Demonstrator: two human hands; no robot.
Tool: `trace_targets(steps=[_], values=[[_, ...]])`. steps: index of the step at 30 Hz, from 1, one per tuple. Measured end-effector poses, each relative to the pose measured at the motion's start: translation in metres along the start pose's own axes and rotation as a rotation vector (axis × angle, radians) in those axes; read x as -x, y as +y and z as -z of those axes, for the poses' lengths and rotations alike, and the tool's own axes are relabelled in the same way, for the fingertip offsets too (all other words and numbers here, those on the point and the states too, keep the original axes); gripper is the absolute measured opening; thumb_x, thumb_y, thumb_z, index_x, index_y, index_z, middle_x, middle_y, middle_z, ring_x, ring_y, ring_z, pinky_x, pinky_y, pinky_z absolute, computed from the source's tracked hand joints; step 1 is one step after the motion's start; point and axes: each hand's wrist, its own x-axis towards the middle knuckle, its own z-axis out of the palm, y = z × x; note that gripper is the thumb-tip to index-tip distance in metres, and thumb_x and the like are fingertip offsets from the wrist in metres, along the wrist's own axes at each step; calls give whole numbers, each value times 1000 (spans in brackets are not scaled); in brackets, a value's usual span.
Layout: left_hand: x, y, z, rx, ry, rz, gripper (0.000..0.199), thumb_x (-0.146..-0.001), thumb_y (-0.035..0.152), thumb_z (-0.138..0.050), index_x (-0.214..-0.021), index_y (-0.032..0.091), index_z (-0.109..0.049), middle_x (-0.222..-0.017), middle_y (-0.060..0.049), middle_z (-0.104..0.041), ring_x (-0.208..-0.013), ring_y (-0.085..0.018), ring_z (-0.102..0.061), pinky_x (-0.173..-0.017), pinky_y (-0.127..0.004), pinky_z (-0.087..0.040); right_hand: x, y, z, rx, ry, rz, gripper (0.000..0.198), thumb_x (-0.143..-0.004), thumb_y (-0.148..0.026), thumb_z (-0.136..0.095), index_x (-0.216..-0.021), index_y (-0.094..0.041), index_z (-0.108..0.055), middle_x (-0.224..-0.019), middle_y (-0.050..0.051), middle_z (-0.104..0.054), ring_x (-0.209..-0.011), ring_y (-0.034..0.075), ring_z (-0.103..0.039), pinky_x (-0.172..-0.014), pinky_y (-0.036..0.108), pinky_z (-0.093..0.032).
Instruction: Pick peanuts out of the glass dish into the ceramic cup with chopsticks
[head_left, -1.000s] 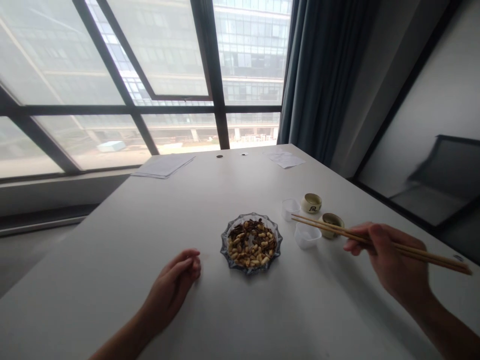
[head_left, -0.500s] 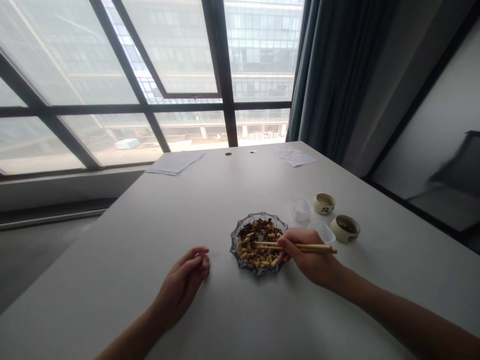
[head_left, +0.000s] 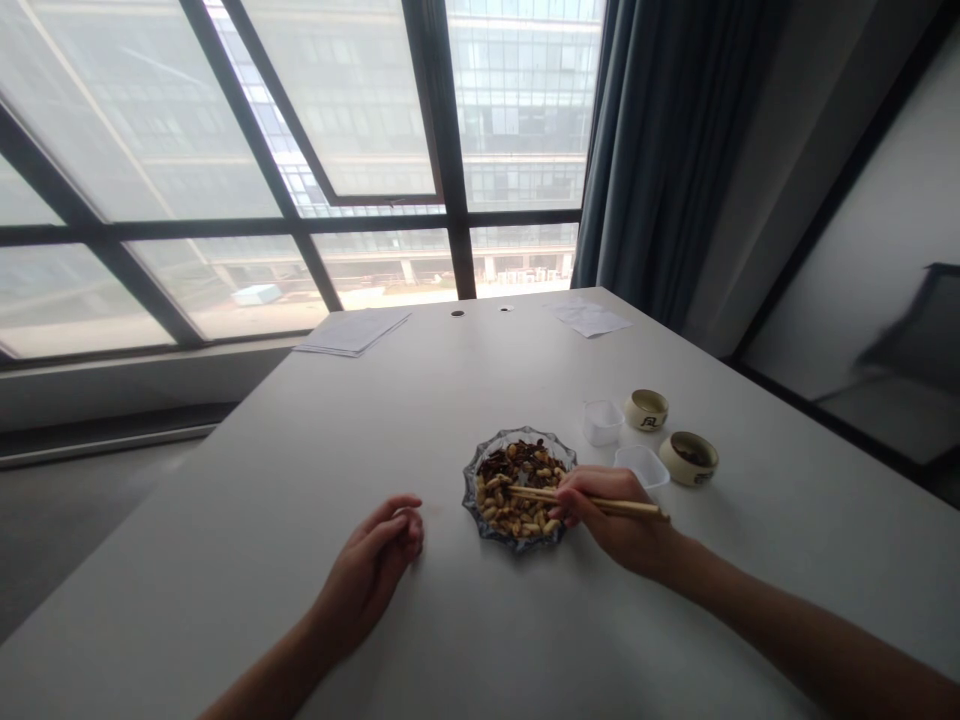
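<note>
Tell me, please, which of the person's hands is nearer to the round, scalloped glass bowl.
Right. The right hand is at the right rim of the bowl, with brown wooden chopsticks reaching into it; the left hand is apart, to the bowl's left.

Windows (head_left: 337, 90): dark-framed panes are rising beyond the table's far edge, a glazed building (head_left: 529, 130) showing through them.
Light: bright daylight is streaming in from there, leaving the right side dim.
Curtain (head_left: 645, 170): dark blue folds are hanging behind the far right corner.
Table (head_left: 450, 390): its white top is reaching toward the windows.
Floor (head_left: 60, 500): grey is showing past the left edge.
Wall (head_left: 862, 260): a pale panel is standing beyond the right edge.
</note>
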Motion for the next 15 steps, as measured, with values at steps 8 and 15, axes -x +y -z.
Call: trace_targets(steps=[8, 15], values=[[-2, -1, 1, 12, -17, 10, 15, -82, 22, -75, -96, 18, -74, -72, -3, -62, -70, -15, -52, -64, -21, -45, 2, 3, 1, -41, 118, -131, 34, -99, -36, -58, -73, -17, -70, -72, 4, -73, -66, 17, -72, -61, 25, -54], [-2, -2, 3, 8, -43, -6, 13, -83, 21, -73, -96, 17, -74, -71, -3, -60, -69, -15, -51, -63, -23, -44, 0, 4, 4, -35, 109, -177, 38, -101, -38, -55, -72, -17, -69, -73, 5, -74, -68, 17, -72, -65, 27, -56]])
